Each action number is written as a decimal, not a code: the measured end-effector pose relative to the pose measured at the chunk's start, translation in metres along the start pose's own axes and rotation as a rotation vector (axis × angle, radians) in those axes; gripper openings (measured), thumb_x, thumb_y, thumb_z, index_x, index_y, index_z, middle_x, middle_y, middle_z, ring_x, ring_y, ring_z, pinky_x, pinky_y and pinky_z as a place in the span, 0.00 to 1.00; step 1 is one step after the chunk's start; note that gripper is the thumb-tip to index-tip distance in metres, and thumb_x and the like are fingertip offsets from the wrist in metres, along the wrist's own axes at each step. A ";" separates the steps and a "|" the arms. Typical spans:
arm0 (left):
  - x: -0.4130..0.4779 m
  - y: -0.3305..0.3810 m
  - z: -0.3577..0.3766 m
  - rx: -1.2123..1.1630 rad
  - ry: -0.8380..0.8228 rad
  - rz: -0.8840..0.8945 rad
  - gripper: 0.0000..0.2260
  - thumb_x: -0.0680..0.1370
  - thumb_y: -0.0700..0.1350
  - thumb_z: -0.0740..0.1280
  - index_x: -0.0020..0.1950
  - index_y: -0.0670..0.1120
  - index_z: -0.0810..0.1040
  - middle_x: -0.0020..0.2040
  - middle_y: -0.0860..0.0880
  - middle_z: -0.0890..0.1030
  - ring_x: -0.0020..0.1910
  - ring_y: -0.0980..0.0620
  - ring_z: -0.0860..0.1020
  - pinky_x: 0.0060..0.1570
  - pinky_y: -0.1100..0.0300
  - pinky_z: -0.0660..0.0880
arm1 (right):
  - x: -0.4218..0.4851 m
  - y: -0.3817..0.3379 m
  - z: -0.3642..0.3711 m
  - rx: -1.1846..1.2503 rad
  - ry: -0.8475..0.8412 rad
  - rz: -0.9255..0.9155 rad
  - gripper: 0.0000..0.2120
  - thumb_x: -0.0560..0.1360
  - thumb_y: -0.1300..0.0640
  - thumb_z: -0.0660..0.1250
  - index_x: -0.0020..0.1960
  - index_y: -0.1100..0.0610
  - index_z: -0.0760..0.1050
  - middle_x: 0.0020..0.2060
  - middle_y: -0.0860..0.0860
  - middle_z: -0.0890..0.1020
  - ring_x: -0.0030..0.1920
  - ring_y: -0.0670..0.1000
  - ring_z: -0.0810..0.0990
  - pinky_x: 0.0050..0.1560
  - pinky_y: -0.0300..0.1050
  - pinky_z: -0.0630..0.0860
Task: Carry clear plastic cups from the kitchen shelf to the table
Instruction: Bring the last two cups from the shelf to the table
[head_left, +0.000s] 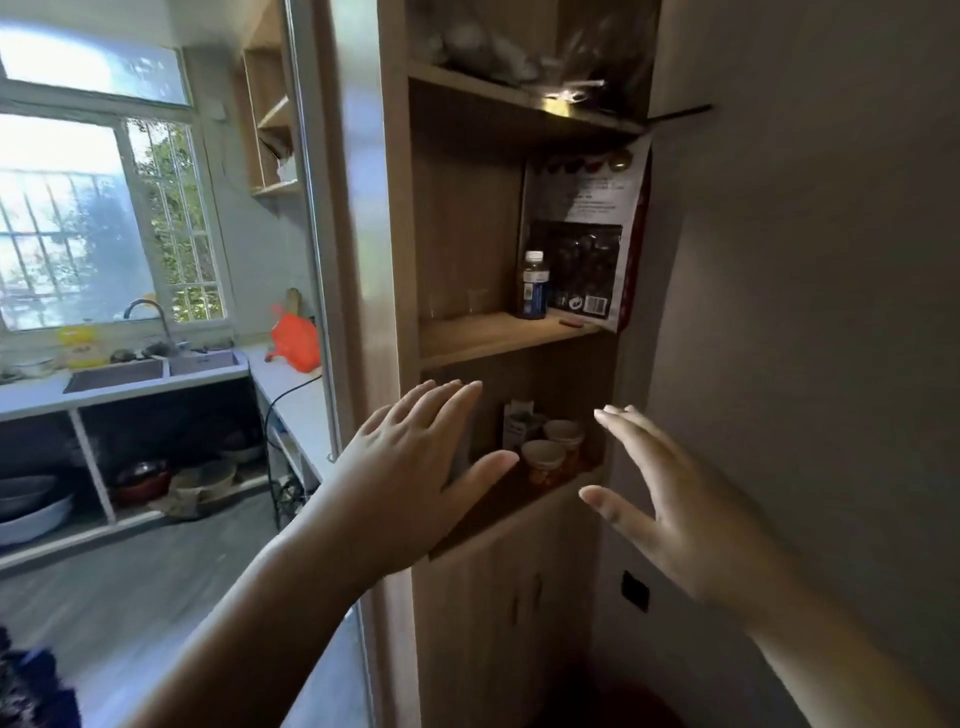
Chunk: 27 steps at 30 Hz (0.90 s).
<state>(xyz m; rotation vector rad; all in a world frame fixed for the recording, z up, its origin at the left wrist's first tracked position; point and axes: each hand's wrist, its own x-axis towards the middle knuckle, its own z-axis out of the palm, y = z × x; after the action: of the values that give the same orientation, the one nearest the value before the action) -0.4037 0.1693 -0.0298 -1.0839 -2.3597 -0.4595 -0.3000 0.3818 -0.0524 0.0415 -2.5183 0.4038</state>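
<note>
With both hands up in front of the shelf unit, nothing's grabbed yet.
Left hand (410, 467) and right hand (670, 499) have fingers spread wide, holding nothing, level with the lower shelf of paper-lidded tubs (545, 460). Further back, on the middle shelf (493, 338), two clear cups (475, 301) stand upright, mouths up, left of a bottle (534, 285) and a snack bag (592, 244).

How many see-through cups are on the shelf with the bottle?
2, as far as I can tell. One clear plastic cup stands at the left of the wooden middle shelf; another stands beside it, left of the white-capped bottle. They're faint, so more may be hidden.
</note>
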 end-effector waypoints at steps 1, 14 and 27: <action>0.016 -0.005 0.009 0.010 -0.001 -0.002 0.36 0.71 0.72 0.41 0.74 0.54 0.53 0.74 0.54 0.61 0.73 0.56 0.54 0.68 0.58 0.51 | 0.015 0.011 0.005 -0.018 0.001 -0.010 0.35 0.70 0.33 0.52 0.73 0.45 0.53 0.68 0.34 0.54 0.70 0.33 0.47 0.64 0.30 0.47; 0.169 -0.041 0.095 0.089 -0.052 -0.072 0.36 0.70 0.69 0.45 0.73 0.51 0.59 0.73 0.52 0.64 0.71 0.55 0.59 0.67 0.60 0.55 | 0.170 0.149 0.058 0.030 -0.012 -0.119 0.34 0.71 0.35 0.57 0.73 0.45 0.52 0.73 0.42 0.59 0.68 0.37 0.50 0.66 0.38 0.51; 0.318 -0.094 0.163 0.254 -0.119 -0.303 0.32 0.76 0.63 0.54 0.75 0.49 0.51 0.77 0.50 0.54 0.74 0.53 0.52 0.69 0.61 0.50 | 0.376 0.259 0.119 0.114 -0.155 -0.373 0.34 0.72 0.36 0.59 0.73 0.47 0.54 0.73 0.47 0.61 0.71 0.46 0.59 0.68 0.50 0.64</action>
<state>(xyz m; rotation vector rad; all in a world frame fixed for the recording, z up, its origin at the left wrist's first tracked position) -0.7025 0.3833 0.0080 -0.6587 -2.6135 -0.1931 -0.7074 0.6160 -0.0087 0.5978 -2.5587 0.4010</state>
